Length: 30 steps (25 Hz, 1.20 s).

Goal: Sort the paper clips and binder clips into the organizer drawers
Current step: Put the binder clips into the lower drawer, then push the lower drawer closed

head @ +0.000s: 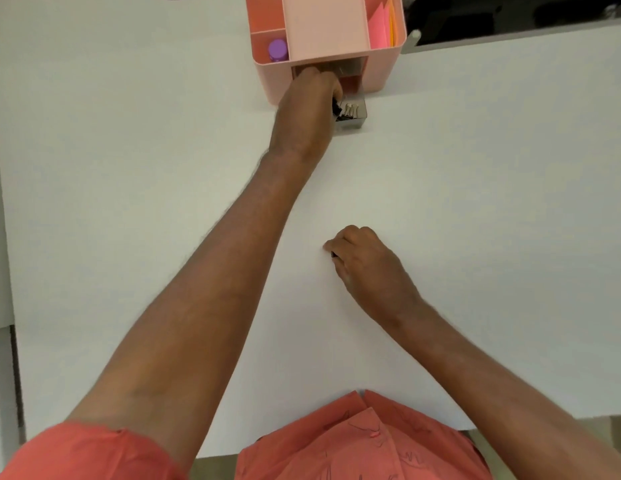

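1. Step in hand: dropping binder clips into the pulled-out drawer (354, 112), the clear one low on the front of the pink organizer (382, 69) at the far edge of the white surface (475, 202).
2. Left hand (307, 109): arm stretched out to the drawer, fingers curled down at its left side, grip closed round something black at the fingertips. It looks like a binder clip (336, 106), mostly hidden by the hand. Can't tell if it is fully held or just released.
3. Drawer contents: a few binder clips (349, 110), black bodies with silver handles, bunched at the near end. Exact count unclear.
4. Right hand (368, 268): resting on the surface near the body, well apart from the organizer. Fingers curled in, grip tight, a small dark bit showing at the thumb side (334, 254). Probably another clip, too small to say which kind.
5. No loose clips visible on the surface, so the sorting looks close to done, judging from what lies here.
6. Organizer top: purple cap (278, 50) in the left compartment, pink and orange sticky notes (380, 27) in the right one. Not task items.
7. Next move calls for: left grip to let go over the drawer, then the right hand to bring its item up. If it is a paper clip it needs a different drawer; no other open drawer is clearly visible behind the left hand.
8. Risk: the drawer sticks out far, so a knock from the left hand could tip it.
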{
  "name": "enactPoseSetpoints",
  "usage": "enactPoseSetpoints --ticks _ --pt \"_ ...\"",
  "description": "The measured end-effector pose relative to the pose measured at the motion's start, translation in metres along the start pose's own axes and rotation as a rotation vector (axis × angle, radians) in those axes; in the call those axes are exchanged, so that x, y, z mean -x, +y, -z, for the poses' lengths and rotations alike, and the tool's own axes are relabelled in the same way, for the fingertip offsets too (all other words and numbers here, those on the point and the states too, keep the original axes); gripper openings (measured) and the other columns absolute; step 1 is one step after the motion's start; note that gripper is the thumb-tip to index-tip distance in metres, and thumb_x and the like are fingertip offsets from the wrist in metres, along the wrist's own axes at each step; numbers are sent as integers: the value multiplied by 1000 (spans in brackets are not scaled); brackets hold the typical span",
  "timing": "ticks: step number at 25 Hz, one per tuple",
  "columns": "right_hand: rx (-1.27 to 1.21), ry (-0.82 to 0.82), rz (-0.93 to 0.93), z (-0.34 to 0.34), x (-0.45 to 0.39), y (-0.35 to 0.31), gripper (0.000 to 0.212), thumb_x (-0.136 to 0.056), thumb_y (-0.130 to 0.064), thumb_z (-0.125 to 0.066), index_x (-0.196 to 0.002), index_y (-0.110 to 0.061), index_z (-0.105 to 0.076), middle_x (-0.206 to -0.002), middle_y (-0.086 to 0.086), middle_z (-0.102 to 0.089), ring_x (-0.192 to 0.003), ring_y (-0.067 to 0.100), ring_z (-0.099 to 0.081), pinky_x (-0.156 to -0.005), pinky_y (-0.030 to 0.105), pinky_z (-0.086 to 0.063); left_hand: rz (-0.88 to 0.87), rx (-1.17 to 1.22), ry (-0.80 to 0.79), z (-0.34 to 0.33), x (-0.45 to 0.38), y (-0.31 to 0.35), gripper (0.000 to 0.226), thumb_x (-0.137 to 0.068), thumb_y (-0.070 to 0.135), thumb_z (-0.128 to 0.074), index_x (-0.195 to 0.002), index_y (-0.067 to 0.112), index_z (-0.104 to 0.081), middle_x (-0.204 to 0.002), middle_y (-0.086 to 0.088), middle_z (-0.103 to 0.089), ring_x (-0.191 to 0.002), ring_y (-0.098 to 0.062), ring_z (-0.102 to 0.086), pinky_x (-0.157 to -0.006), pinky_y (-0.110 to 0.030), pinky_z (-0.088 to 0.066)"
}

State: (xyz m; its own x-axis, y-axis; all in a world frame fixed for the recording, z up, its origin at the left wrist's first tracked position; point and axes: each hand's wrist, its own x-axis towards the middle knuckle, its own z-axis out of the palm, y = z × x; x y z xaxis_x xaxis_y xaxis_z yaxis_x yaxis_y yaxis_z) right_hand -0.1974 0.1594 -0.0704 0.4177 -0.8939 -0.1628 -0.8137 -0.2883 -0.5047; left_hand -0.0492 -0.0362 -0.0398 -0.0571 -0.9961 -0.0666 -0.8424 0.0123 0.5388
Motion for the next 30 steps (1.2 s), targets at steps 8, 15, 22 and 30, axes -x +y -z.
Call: enactPoseSetpoints --ticks 8,15,22,30 --pt "-648 31 -417 57 -55 12 21 -93 -12 -67 -103 -29 -74 -99 -12 -71 -91 -3 -68 -74 11 -53 -6 386 368 10 34 -6 21 -89 0 -60 -102 11 -73 -103 0 -69 -97 -11 -65 -88 -23 -55" --pt "-319 347 -93 96 -161 8 21 -91 -7 -66 -107 -20 -70 -107 -6 -67 -95 11 -63 -82 26 -55 441 766 579 17 28 -15 17 -90 25 -70 -103 19 -60 -106 4 -66 -93 -8 -64 -78 -17 -52" --pt "-575 529 -267 69 -156 2 25 -91 3 -59 -106 -15 -67 -109 0 -65 -94 4 -63 -86 18 -54 610 878 503 24 4 -23 36 -92 44 -70 -117 30 -50 -121 4 -58 -97 -7 -62 -88 -35 -61" --pt "-2152 242 -1018 65 -130 -23 35 -102 -22 -54 -127 1 -60 -128 18 -67 -118 34 -66 -105 43 -52 553 1138 415 18 3 -29 33 -92 40 -71 -122 39 -57 -129 5 -66 -121 -16 -64 -97 -34 -57"
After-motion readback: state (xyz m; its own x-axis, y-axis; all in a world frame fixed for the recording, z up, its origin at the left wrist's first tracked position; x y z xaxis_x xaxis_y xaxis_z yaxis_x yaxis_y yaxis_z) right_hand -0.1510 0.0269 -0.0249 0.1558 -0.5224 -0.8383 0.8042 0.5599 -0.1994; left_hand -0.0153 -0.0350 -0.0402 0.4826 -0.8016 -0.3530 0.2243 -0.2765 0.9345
